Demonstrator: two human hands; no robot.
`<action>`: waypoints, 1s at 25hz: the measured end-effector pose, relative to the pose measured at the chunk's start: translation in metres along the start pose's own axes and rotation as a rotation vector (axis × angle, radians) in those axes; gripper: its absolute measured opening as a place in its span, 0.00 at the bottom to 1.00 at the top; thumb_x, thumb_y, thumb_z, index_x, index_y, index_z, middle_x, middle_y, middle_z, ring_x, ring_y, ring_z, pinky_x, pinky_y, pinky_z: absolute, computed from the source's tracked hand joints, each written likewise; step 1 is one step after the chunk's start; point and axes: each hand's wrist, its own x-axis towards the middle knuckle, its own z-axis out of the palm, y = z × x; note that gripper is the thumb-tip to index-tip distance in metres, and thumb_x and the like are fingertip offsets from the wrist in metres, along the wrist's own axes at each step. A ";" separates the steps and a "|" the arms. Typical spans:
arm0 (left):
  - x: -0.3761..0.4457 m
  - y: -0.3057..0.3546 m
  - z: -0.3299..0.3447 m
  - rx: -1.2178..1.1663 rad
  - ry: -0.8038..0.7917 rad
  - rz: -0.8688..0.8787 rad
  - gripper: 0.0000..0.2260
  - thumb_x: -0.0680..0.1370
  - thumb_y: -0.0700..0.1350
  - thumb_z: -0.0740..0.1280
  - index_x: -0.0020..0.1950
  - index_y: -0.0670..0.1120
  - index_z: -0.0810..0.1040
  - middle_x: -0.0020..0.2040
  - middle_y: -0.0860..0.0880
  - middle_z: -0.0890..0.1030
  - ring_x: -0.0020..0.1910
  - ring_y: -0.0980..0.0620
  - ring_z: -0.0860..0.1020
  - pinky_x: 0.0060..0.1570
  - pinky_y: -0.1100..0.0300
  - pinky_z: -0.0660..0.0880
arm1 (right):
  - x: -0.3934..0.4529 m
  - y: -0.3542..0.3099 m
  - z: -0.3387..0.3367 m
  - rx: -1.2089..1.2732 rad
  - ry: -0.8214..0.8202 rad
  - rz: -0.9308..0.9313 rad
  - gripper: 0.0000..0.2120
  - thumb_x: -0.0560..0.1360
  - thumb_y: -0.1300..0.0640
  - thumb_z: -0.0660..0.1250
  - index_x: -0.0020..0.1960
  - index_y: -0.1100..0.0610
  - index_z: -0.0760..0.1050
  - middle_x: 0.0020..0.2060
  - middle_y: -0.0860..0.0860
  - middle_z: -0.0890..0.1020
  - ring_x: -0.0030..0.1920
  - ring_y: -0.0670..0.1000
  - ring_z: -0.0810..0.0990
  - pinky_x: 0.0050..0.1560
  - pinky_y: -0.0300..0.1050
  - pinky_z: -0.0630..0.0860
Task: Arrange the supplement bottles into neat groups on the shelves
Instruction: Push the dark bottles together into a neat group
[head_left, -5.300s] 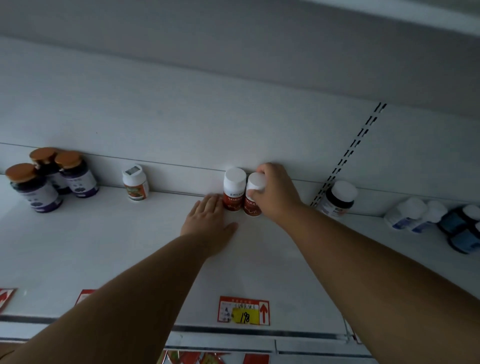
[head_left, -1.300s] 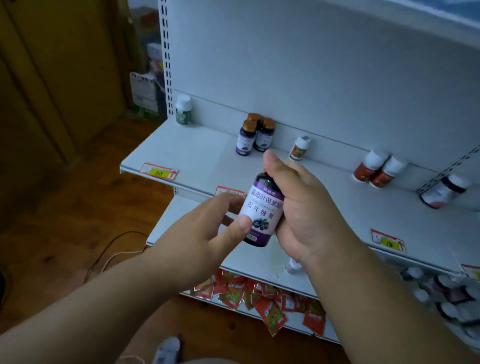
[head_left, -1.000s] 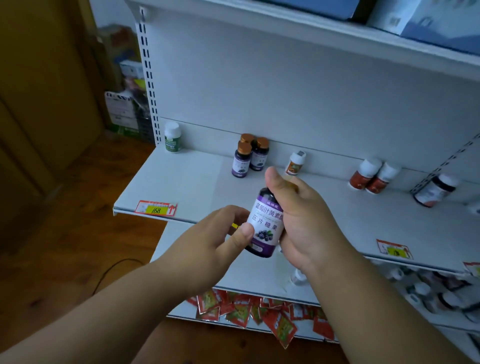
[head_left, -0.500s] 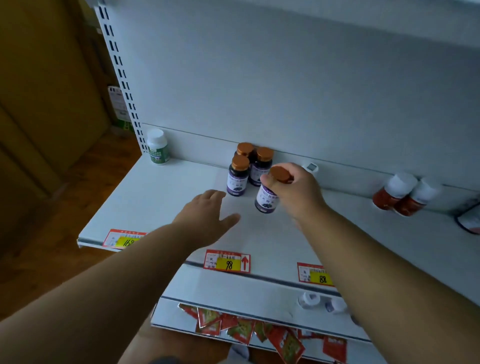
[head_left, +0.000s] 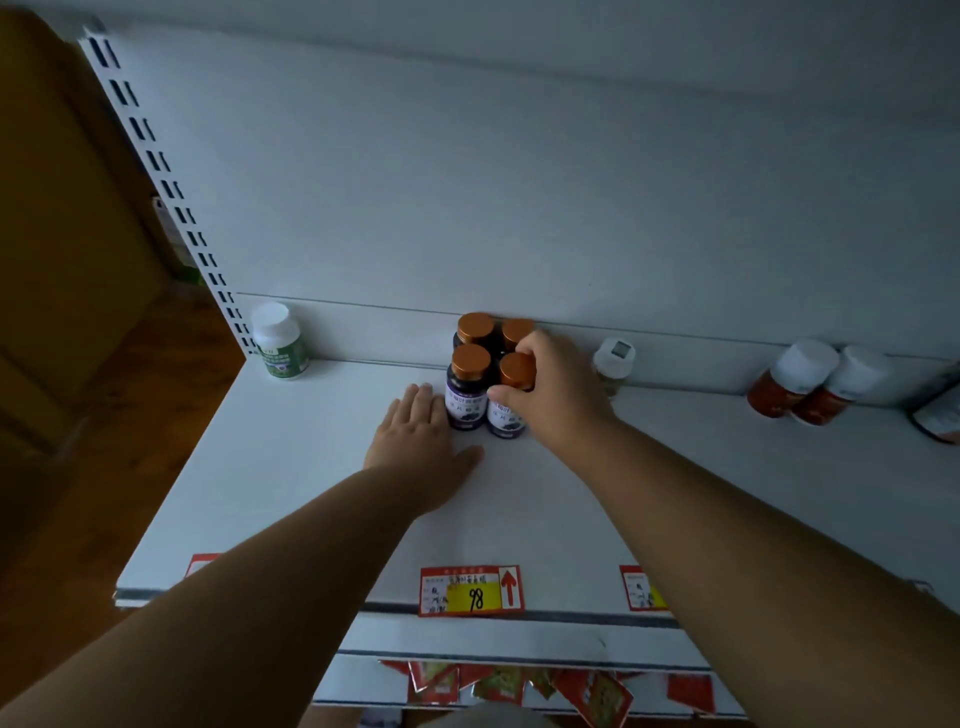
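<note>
four bottles (head_left: 488, 371) on shelf (head_left: 291, 467)

4 copper-capped, purple-labelled bottles (head_left: 470, 387)

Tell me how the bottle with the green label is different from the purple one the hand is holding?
The green bottle has a white cap; the purple bottle has a copper cap. The green bottle stands alone, the purple bottle is packed in a group of four with the right hand gripping it. Both stand upright on the shelf.

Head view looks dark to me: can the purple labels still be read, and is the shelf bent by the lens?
Head view: dim, bluish, no glare; the two front purple-label bottles show characters too blurred to read; the white shelf and slotted upright splay from wide-angle distortion; the 98 price tag is sharp.
</note>
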 end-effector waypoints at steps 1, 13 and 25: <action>0.000 0.000 0.000 0.001 -0.002 0.007 0.38 0.79 0.65 0.52 0.80 0.43 0.44 0.81 0.44 0.46 0.79 0.46 0.43 0.75 0.52 0.41 | 0.001 0.000 -0.001 -0.037 -0.009 0.004 0.21 0.69 0.50 0.77 0.55 0.57 0.73 0.52 0.53 0.75 0.50 0.53 0.76 0.50 0.50 0.74; -0.064 0.009 -0.024 -0.095 0.130 0.024 0.32 0.79 0.62 0.58 0.78 0.47 0.56 0.78 0.49 0.60 0.77 0.49 0.58 0.75 0.53 0.56 | -0.060 0.002 -0.012 -0.068 0.155 -0.097 0.27 0.70 0.47 0.75 0.63 0.58 0.70 0.58 0.57 0.74 0.59 0.58 0.72 0.56 0.53 0.74; -0.226 0.001 -0.031 -0.145 0.211 0.462 0.20 0.80 0.56 0.60 0.69 0.48 0.71 0.66 0.48 0.75 0.63 0.46 0.74 0.62 0.51 0.71 | -0.276 -0.060 -0.017 -0.030 0.297 0.069 0.18 0.75 0.50 0.70 0.62 0.54 0.73 0.59 0.50 0.75 0.58 0.47 0.73 0.55 0.30 0.66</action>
